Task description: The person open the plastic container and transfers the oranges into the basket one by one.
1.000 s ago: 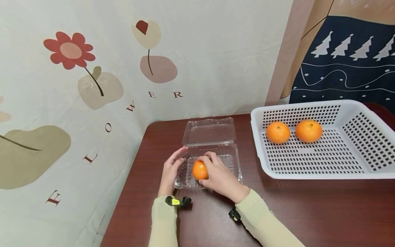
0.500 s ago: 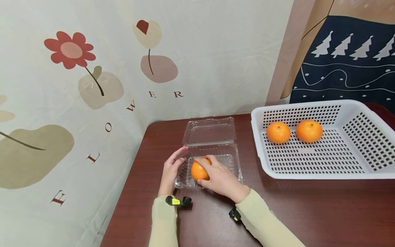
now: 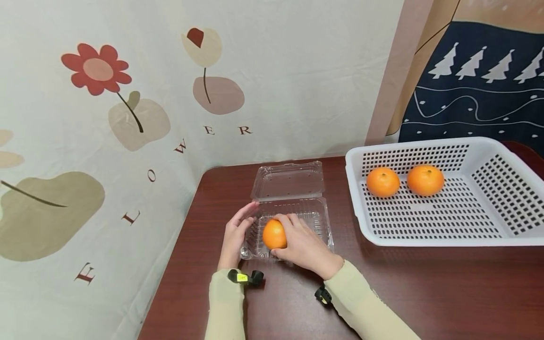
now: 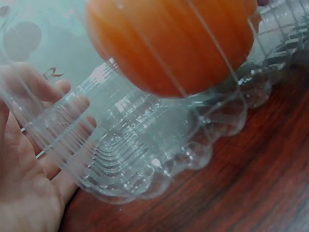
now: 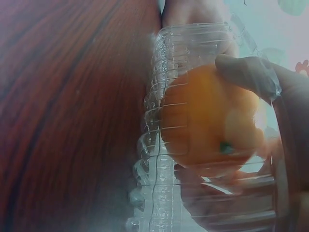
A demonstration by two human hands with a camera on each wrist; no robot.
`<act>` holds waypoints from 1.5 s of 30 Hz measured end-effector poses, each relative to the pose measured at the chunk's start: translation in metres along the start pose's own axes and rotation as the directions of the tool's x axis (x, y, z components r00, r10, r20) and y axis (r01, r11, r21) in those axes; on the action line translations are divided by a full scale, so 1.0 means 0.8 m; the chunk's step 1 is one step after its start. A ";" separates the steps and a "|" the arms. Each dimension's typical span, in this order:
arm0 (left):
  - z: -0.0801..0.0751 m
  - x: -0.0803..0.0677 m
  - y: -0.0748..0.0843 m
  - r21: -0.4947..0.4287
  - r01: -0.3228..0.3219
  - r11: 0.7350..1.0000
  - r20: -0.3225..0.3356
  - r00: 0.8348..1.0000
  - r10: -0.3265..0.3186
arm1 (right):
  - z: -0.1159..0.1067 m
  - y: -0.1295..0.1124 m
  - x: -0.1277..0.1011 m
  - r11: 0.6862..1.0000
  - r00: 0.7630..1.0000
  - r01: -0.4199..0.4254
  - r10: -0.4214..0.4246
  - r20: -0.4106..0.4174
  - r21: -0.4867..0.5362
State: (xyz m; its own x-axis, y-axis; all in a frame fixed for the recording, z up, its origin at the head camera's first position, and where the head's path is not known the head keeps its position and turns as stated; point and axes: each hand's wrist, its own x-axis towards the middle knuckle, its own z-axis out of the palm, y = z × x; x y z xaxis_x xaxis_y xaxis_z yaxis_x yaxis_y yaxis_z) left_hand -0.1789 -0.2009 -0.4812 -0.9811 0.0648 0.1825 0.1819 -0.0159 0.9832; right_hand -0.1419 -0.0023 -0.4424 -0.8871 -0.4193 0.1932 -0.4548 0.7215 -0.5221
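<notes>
My right hand [image 3: 303,243] holds a mandarin orange [image 3: 272,234], with the thumb on its near side and the fingers over its far side. The fruit is inside the base of a clear plastic clamshell box [image 3: 318,222], whose lid [image 3: 289,182] is folded back flat behind it. Through the wall in the right wrist view, the mandarin orange [image 5: 193,121] shows a small green stem spot. Whether it touches the box floor, I cannot tell. My left hand [image 3: 234,236] rests along the box's left wall, its fingers extended outside the clear plastic [image 4: 120,164].
To the right stands a white perforated basket [image 3: 488,208] with two more mandarin oranges [image 3: 383,182] at its back left. All of it is on a dark red-brown wooden table [image 3: 382,288]. A printed cloth wall [image 3: 297,94] rises behind the table's far edge.
The mandarin orange has shifted slightly left within the box, and the right hand's fingers have moved a little on it. The left hand, box and basket look unmoved.
</notes>
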 end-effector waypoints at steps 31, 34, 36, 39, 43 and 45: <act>0.006 -0.007 0.020 0.012 0.010 1.000 0.005 1.000 -0.011 | 0.000 0.001 -0.001 0.999 1.000 -0.011 0.011 -0.007 -0.052; 0.005 -0.005 0.016 0.010 0.013 1.000 0.003 1.000 -0.013 | 0.000 0.001 -0.001 0.999 0.999 -0.025 0.026 0.019 -0.024; 0.003 -0.004 0.011 0.014 0.018 1.000 0.000 1.000 -0.018 | -0.001 0.001 -0.001 1.000 0.999 -0.029 0.029 0.029 -0.009; 0.000 -0.001 0.003 0.020 0.019 1.000 -0.004 1.000 -0.019 | -0.001 0.001 -0.001 1.000 0.999 -0.029 0.030 0.031 -0.004; -0.001 0.001 -0.005 0.008 0.005 1.000 -0.008 1.000 -0.005 | -0.001 0.002 -0.001 0.999 1.000 -0.027 0.027 0.010 -0.026; -0.001 0.001 -0.006 0.002 0.001 1.000 -0.010 1.000 -0.001 | 0.000 0.002 -0.001 0.999 1.000 -0.026 0.026 -0.003 -0.038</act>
State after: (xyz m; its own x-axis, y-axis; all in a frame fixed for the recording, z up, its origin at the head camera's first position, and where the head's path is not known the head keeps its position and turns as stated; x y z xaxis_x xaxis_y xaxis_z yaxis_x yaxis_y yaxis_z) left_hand -0.1809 -0.2013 -0.4857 -0.9819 0.0550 0.1813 0.1808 -0.0140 0.9834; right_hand -0.1415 -0.0008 -0.4437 -0.8987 -0.3989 0.1825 -0.4345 0.7525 -0.4949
